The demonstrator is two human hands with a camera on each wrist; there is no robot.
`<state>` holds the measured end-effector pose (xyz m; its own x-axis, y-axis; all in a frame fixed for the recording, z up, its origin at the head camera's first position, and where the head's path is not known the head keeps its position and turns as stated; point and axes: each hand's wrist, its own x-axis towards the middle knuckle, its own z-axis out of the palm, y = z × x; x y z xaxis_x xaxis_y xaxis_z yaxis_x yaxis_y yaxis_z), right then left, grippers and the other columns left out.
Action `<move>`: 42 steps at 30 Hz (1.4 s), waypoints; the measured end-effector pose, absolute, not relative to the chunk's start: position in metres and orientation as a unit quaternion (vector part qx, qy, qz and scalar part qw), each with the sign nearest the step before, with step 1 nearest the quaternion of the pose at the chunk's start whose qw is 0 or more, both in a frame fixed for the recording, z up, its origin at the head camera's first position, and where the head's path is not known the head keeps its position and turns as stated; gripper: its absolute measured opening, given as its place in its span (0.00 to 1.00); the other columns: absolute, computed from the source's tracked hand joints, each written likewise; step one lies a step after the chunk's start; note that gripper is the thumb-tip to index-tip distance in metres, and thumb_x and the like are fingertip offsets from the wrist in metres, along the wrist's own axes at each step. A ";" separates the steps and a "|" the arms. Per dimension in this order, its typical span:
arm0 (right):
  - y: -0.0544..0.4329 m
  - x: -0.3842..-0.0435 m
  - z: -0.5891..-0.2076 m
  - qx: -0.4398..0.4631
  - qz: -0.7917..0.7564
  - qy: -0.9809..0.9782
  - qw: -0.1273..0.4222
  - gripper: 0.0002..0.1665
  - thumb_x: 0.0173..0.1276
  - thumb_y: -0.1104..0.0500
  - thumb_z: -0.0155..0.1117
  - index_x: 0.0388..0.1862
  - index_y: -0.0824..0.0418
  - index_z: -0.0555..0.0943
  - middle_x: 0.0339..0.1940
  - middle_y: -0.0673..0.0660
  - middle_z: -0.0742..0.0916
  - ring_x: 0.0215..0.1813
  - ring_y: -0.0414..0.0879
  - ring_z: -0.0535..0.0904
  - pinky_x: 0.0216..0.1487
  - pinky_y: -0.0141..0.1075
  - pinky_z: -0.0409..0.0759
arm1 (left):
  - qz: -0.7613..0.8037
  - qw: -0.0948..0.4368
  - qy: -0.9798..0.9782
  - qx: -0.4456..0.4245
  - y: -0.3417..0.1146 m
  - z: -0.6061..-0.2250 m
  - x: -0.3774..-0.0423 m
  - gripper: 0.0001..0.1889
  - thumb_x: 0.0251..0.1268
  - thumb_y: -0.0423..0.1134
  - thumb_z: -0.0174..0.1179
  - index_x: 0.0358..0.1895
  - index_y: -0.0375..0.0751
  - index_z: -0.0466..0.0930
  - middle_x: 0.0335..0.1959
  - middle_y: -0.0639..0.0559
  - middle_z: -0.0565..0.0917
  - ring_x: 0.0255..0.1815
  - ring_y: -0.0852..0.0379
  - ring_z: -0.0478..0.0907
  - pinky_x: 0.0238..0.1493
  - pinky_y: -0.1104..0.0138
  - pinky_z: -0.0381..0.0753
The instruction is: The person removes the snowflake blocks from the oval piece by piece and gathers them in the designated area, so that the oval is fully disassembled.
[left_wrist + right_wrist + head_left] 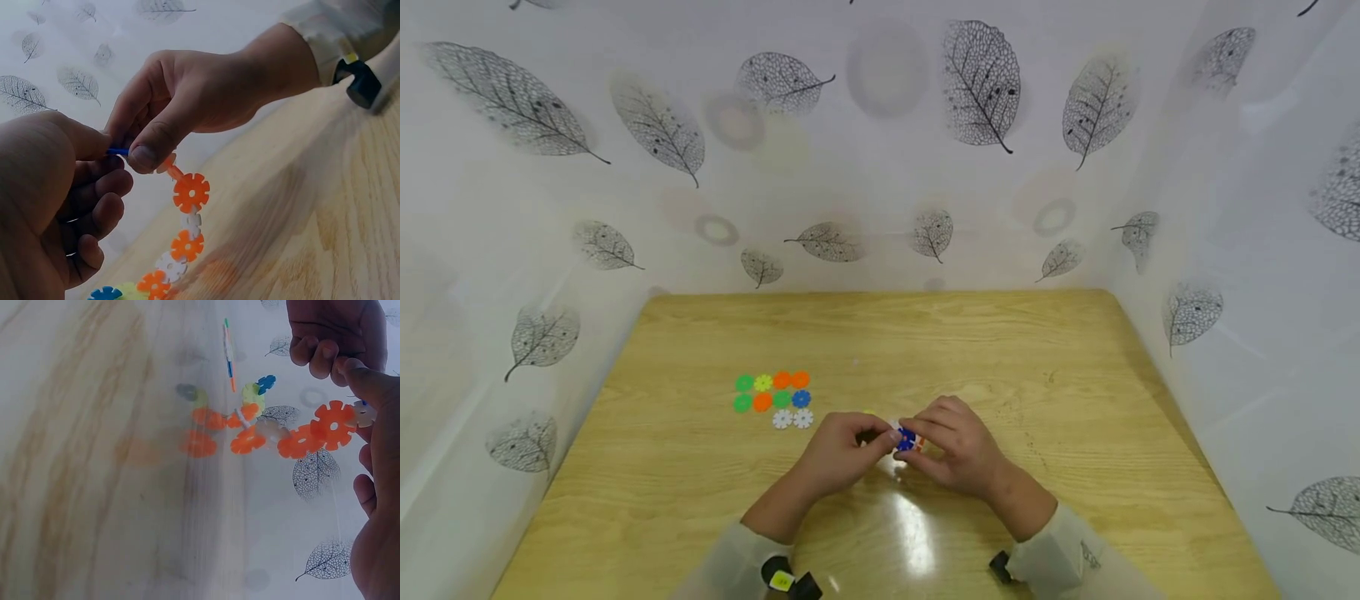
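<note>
Between both hands is a dark blue notched plastic disc (906, 439), flower-shaped. My left hand (841, 450) pinches its left edge with thumb and forefinger, the other fingers loosely bent in the left wrist view. On the opposite side my right hand (962, 448) grips it between thumb and fingers. A chain of linked flower discs (181, 240) hangs from the right hand, orange and white by turns, with yellow and blue at its far end. In the right wrist view, a white disc (364, 416) sits right at the right fingers, beside an orange disc (325, 419).
Left of the hands, loose discs lie in rows on the wooden table (1037, 358): green discs (742, 403), orange discs (763, 402), a yellow disc (763, 382), a blue disc (801, 398) and two white discs (782, 419). A leaf-patterned white curtain (880, 167) encloses the table's back and sides.
</note>
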<state>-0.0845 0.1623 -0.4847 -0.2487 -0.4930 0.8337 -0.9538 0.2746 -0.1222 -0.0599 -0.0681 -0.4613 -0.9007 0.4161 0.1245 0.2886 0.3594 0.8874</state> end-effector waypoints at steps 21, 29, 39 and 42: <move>0.167 -0.081 -0.488 0.485 0.351 -0.730 0.329 0.14 0.68 0.52 0.76 0.42 0.62 0.87 0.37 0.51 0.89 0.36 0.43 0.82 0.40 0.39 0.78 | 0.526 0.029 0.830 0.183 -0.070 -0.463 -0.059 0.05 0.71 0.42 0.68 0.36 0.49 0.91 0.27 0.65 0.85 0.26 0.63 0.77 0.26 0.68 0.77; 0.166 -0.082 -0.489 0.505 0.355 -0.703 0.353 0.08 0.65 0.60 0.76 0.37 0.62 0.86 0.33 0.50 0.88 0.32 0.41 0.81 0.36 0.36 0.76 | 0.530 0.041 0.829 0.175 -0.074 -0.463 -0.059 0.07 0.73 0.44 0.66 0.36 0.51 0.91 0.26 0.63 0.85 0.24 0.62 0.74 0.24 0.68 0.75; 0.165 -0.084 -0.486 0.511 0.349 -0.692 0.370 0.08 0.70 0.59 0.72 0.34 0.62 0.86 0.32 0.50 0.88 0.30 0.42 0.80 0.34 0.36 0.76 | 0.533 0.026 0.829 0.169 -0.075 -0.463 -0.061 0.08 0.73 0.41 0.66 0.33 0.49 0.90 0.24 0.62 0.83 0.23 0.62 0.74 0.24 0.68 0.75; 0.168 -0.083 -0.488 0.506 0.349 -0.697 0.369 0.07 0.70 0.59 0.72 0.34 0.62 0.86 0.31 0.50 0.88 0.30 0.42 0.80 0.33 0.36 0.76 | 0.552 0.019 0.821 0.144 -0.082 -0.464 -0.063 0.07 0.73 0.39 0.66 0.33 0.48 0.90 0.25 0.55 0.85 0.24 0.60 0.75 0.26 0.68 0.76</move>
<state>-0.0834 0.1683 -0.4877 -0.2151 -0.4490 0.8672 -0.9632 0.2439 -0.1126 -0.0633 -0.0825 -0.4642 -0.9580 0.2565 0.1285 0.2156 0.3484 0.9122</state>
